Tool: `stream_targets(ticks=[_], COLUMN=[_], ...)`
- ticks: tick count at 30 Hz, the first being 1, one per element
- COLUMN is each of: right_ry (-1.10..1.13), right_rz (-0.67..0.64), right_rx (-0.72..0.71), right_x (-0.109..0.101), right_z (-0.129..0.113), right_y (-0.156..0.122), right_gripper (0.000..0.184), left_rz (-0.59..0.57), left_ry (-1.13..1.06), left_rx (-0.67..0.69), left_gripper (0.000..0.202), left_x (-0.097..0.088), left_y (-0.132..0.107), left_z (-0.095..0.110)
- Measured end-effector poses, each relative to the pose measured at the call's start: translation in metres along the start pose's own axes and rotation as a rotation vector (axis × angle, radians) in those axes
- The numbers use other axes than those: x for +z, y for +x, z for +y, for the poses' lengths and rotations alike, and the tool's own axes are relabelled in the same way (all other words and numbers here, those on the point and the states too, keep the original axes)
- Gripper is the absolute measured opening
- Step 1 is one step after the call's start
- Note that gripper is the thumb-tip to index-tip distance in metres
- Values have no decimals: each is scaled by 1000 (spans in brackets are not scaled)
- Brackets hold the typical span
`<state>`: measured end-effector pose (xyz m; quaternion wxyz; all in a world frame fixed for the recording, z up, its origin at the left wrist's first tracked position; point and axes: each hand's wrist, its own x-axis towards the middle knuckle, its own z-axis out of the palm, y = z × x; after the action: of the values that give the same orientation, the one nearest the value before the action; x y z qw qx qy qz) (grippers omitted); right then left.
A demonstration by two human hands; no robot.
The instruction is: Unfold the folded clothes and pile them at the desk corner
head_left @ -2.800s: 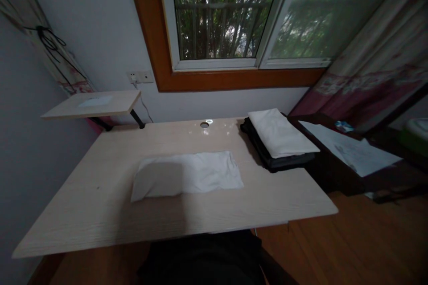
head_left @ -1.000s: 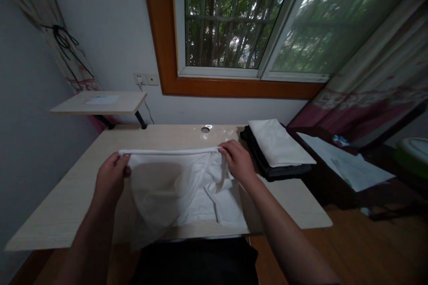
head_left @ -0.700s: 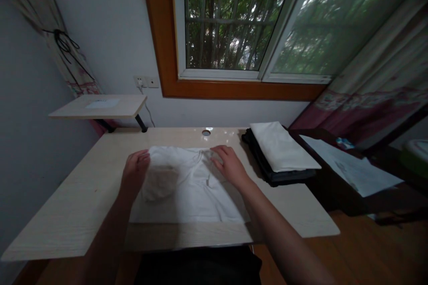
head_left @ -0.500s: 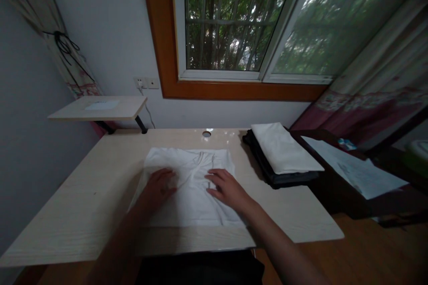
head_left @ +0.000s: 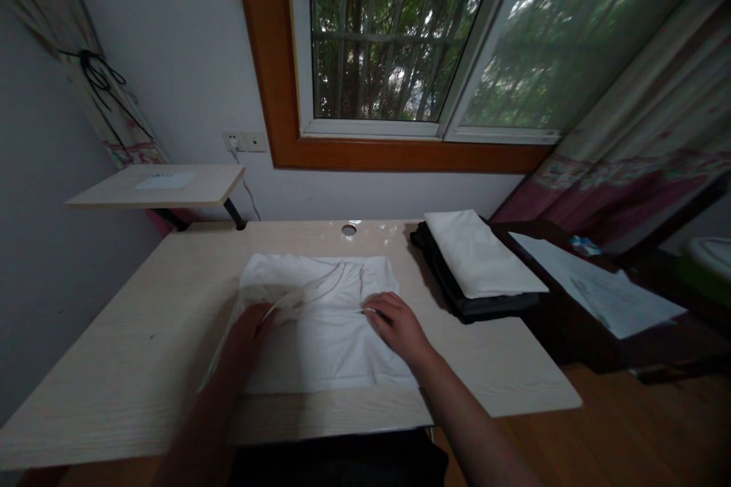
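Note:
A folded white garment [head_left: 334, 354] with a drawstring lies on the table in front of me. My left hand [head_left: 247, 331] is closed on one drawstring end [head_left: 327, 281], which stretches up from the fabric toward the left. On the other side my right hand [head_left: 398, 326] pinches the second drawstring end [head_left: 362, 281], low against the cloth. That end's tip shows dark between my fingers. Creases spread over the garment's middle, and its left part is in shadow.
On the right of the pale wooden table [head_left: 131, 365] is a stack of folded dark clothes [head_left: 477, 312] topped by a folded white cloth [head_left: 485, 255]. A small raised shelf [head_left: 199, 198] stands at the back left. Papers [head_left: 594, 285] lie on dark furniture at the right.
Both hands have closed from loosely spread fingers onto the drawstring ends. My left hand has moved left, drawing its cord out; my right has shifted slightly right. The camera view has shifted slightly.

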<state>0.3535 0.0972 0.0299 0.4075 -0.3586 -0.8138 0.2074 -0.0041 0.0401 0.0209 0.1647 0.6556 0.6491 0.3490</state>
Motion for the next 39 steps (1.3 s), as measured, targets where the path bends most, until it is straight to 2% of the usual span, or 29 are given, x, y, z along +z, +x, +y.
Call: stream_targets(ticks=[3, 7, 10, 13, 16, 22, 26, 29, 36, 39], right_ry=[83, 204, 399, 666, 822, 909, 1020, 1072, 1094, 933], right_rz=[136, 329, 476, 617, 716, 796, 886, 935, 978, 921], right_rx=[144, 353, 516, 627, 642, 640, 634, 619, 617, 574], right_x=[-4, -9, -10, -11, -13, -19, -22, -24, -21, -18], right_z=[4, 13, 20, 23, 24, 29, 37, 41, 41, 39], right_y=[-1, -2, 0, 3, 6, 7, 5, 4, 5, 4], right_gripper=[18, 24, 29, 32, 30, 28, 30, 29, 24, 21], left_rz=[99, 228, 272, 283, 267, 261, 288, 263, 245, 242], left_ry=[-96, -236, -282, -279, -240, -238, -249, -250, -251, -252], left_rx=[-209, -392, -431, -409, -368, -397, -430, -419, -388, -401], left_gripper=[45, 44, 42, 42, 43, 49, 48, 45, 46, 48], left_x=[-13, -27, -30, -28, -24, -20, -22, -24, -25, -23], left_y=[0, 2, 2, 2, 2, 3, 2, 1, 1, 3], left_z=[6, 11, 12, 12, 9, 1, 8, 15, 13, 8])
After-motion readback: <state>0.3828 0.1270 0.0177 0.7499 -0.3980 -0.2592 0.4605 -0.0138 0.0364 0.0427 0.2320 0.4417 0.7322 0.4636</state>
